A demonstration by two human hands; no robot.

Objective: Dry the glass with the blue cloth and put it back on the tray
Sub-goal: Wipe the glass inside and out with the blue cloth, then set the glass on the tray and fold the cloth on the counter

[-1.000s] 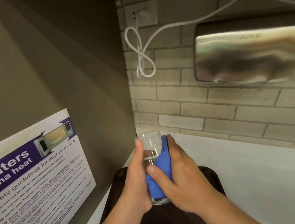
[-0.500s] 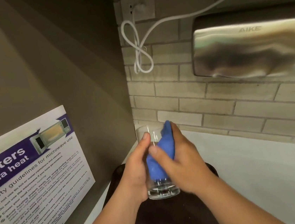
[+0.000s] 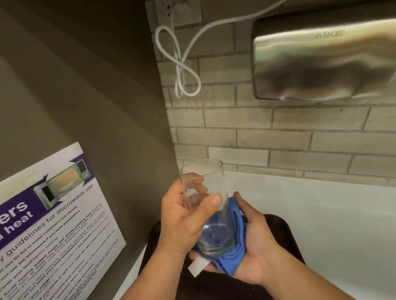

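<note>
A clear drinking glass (image 3: 207, 188) is held upright above the dark tray (image 3: 281, 234). My left hand (image 3: 184, 223) wraps its middle, thumb across the front. The blue cloth (image 3: 231, 257) is bunched under and around the glass's base, with a white tag hanging at its lower left. My right hand (image 3: 255, 247) cups the cloth from below and the right, palm up, pressing it against the base. The tray lies on the white counter beneath both hands, mostly hidden by my arms.
A grey side wall on the left carries a microwave safety poster (image 3: 44, 236). The brick back wall holds a steel hand dryer (image 3: 330, 60), its white cord (image 3: 183, 72) looped down from an outlet. White counter (image 3: 349, 231) stretches to the right.
The cloth and my right hand slid from the glass's side down to under its base. The upper half of the glass is now uncovered, and my left thumb crosses its front.
</note>
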